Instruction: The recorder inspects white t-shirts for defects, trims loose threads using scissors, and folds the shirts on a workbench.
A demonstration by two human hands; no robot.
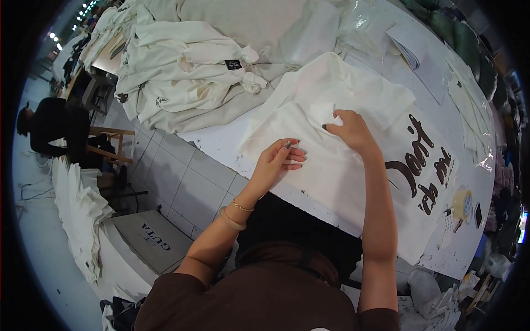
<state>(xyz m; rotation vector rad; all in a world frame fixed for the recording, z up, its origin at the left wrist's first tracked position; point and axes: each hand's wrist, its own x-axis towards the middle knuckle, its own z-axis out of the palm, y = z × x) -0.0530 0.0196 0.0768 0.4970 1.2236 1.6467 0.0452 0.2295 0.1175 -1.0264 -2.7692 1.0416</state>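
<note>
Plainly a fold or smoothing step is in hand: a white shirt [331,149] with dark brown lettering lies flat on the white bench [221,140], spread from the near edge toward the middle, its printed part hanging a little over the near right edge. The left hand [279,160] rests palm down on the shirt close to the near edge, fingers together and pressed flat, clamped on nothing. The right hand [350,129] sits just beyond it toward the middle of the bench, fingertips drawn together and pinching a small fold of the fabric. Judging by this, the cloth is being held down on one side while a flap is drawn over; the next move would call for the left palm to keep the layer from sliding while the right lifts its pinch evenly, so no crease sets in. A pile of cream garments [182,66] lies at the far left corner, one showing a small black rectangular label [233,64] near its neck. A tape roll [461,203], pale yellow, stands near the right edge, with a small dark card [478,214] just beside it. Clear plastic bags [469,110] lie flat along the far right edge. Down on the tiled floor to the left, a grey flat board [152,240] with dark lettering lies beside white cloth [80,209].
</note>
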